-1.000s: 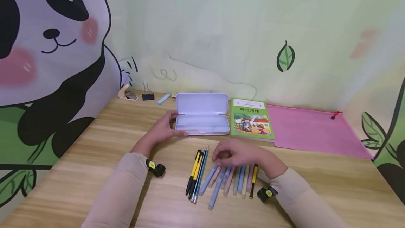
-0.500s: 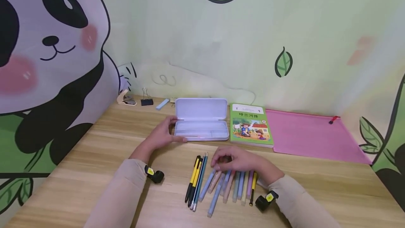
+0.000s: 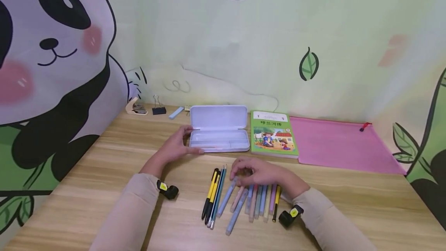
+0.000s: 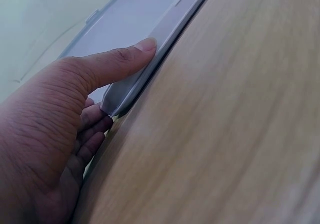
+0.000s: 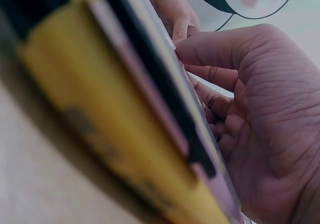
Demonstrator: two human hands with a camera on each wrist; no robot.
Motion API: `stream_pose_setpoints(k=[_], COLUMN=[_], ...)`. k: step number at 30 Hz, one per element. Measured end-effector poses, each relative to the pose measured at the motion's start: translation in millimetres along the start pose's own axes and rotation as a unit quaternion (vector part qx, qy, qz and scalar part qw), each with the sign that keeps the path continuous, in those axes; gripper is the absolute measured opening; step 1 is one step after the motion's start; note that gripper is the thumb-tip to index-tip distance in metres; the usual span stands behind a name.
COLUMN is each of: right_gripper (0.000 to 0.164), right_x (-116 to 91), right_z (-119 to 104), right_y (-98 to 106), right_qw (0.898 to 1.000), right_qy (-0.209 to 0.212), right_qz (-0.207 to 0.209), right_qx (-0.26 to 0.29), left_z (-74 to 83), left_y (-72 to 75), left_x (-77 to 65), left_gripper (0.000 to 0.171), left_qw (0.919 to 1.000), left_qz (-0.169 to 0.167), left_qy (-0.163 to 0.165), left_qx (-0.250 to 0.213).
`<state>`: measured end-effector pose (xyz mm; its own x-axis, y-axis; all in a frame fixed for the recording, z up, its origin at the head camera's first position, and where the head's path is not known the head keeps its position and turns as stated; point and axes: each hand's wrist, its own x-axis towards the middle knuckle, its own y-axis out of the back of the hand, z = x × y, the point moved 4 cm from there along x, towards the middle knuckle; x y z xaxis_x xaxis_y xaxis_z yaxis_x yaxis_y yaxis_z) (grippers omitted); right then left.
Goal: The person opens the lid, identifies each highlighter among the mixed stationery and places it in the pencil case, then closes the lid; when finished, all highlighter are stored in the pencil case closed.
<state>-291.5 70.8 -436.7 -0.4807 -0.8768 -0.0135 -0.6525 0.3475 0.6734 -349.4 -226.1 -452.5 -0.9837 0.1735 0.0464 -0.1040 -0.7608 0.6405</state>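
My left hand (image 3: 175, 144) grips the left end of an open lilac pencil case (image 3: 218, 113). In the left wrist view, its thumb lies along the front edge (image 4: 172, 21) and the fingers bend around the corner. My right hand (image 3: 263, 173) is over the top ends of a row of pastel markers, thumb and index finger pinching the upper end of a blue marker (image 3: 227, 200). Another blue marker (image 3: 235, 216) lies nearer the front. Pink, teal and cream markers (image 3: 266, 206) lie under the palm, beside a yellow-and-black pencil (image 3: 276, 206).
Two yellow-black pens (image 3: 210, 195) and blue pencils (image 3: 218, 196) lie left of the markers. A green book (image 3: 274, 134) and pink pouch (image 3: 345, 146) lie right of the case. Along the wall sit a stapler-like item (image 3: 136, 107), a binder clip (image 3: 159, 109) and a blue bar (image 3: 176, 112).
Several markers under the right hand have shifted slightly rightward, away from the leftmost blue one. The left hand stays on the pencil case. The head view has tilted a little.
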Motion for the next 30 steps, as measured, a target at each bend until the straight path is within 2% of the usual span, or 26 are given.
stream_pose_setpoints(k=[10, 15, 19, 25, 30], right_gripper=[0.018, 0.020, 0.019, 0.017, 0.016], right_x=[0.7, 0.5, -0.3, 2.2, 2.6], right_z=[-1.2, -1.9, -6.4, -13.4, -16.6], right_y=[-1.5, -0.4, 2.6, 6.7, 9.5], right_qw=[1.000, 0.999, 0.999, 0.994, 0.992], right_qy=[-0.008, -0.034, -0.051, -0.041, -0.029], right_qz=[-0.004, -0.003, -0.002, -0.005, -0.013], right_qx=[0.010, 0.020, -0.016, -0.105, -0.119], left_z=[-2.1, -0.4, 1.0, 1.2, 2.3], left_y=[0.1, -0.4, -2.4, -2.3, -1.2], left_x=[-0.4, -1.2, -1.6, -1.7, -0.3], left_gripper=[0.113, 0.113, 0.113, 0.111, 0.110], left_qw=[1.0000, 1.0000, 1.0000, 1.0000, 1.0000], left_qz=[0.000, 0.003, 0.000, 0.002, 0.003], left_qy=[0.004, 0.000, -0.002, 0.000, -0.002], left_qx=[-0.006, 0.000, 0.003, 0.003, 0.001])
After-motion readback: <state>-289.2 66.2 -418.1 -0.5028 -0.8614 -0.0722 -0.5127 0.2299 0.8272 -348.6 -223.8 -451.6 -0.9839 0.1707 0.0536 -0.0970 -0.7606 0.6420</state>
